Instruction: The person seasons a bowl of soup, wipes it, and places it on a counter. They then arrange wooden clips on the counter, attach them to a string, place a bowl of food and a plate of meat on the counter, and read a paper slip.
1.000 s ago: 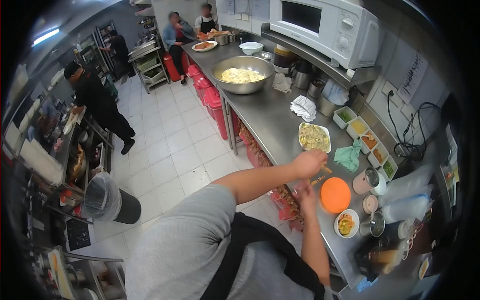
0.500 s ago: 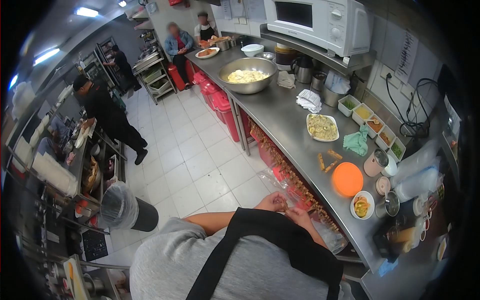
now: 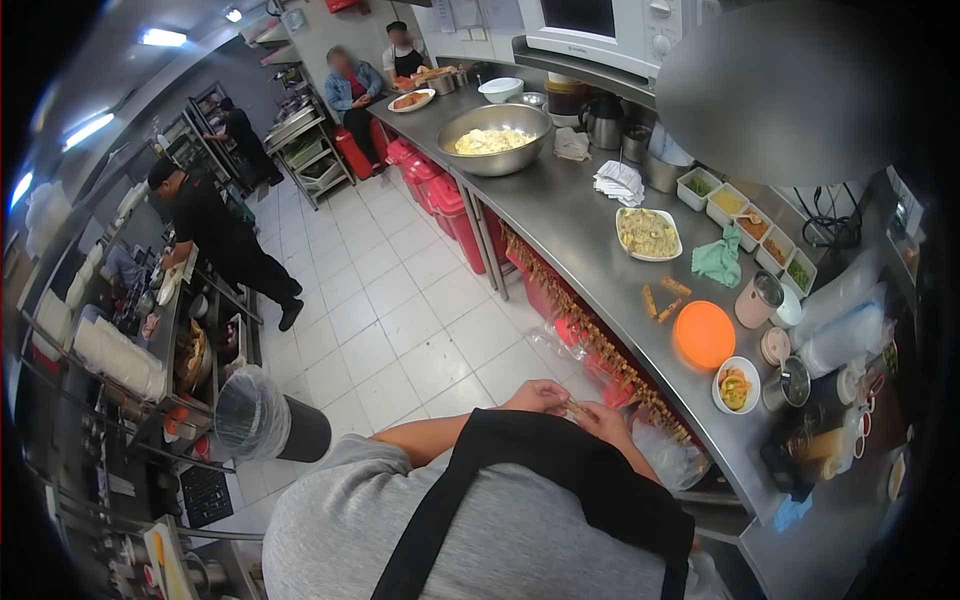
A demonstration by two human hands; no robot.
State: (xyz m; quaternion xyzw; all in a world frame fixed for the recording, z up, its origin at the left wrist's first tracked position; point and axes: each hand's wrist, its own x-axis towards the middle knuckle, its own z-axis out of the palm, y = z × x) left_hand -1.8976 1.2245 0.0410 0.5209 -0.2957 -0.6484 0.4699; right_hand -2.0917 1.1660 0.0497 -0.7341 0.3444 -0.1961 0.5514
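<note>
2 hands (image 3: 539,397) hold 1 brown piece (image 3: 573,405).

Pale tiled floor (image 3: 370,330) beyond and left of the left hand (image 3: 538,396), long steel counter (image 3: 560,215) to its right, metal rack (image 3: 312,160) farther off, lit ceiling lamp (image 3: 163,38) at far upper left.

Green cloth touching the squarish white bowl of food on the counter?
Apart. The head view shows bare steel counter between the green cloth and the squarish white bowl.
</note>
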